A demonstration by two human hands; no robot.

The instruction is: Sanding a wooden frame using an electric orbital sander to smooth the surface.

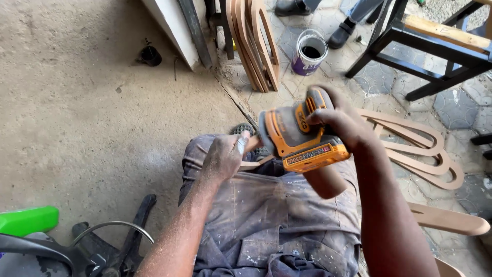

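Right hand [341,120] has its grip wrapped around an orange-grey sander [297,136], held above the lap. Left hand [225,156] has its grip pinching a curved wooden piece [253,164] lying across the knees, just under the sander.

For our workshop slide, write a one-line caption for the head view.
Right hand grips an orange sander over a curved wooden piece steadied by the left hand.
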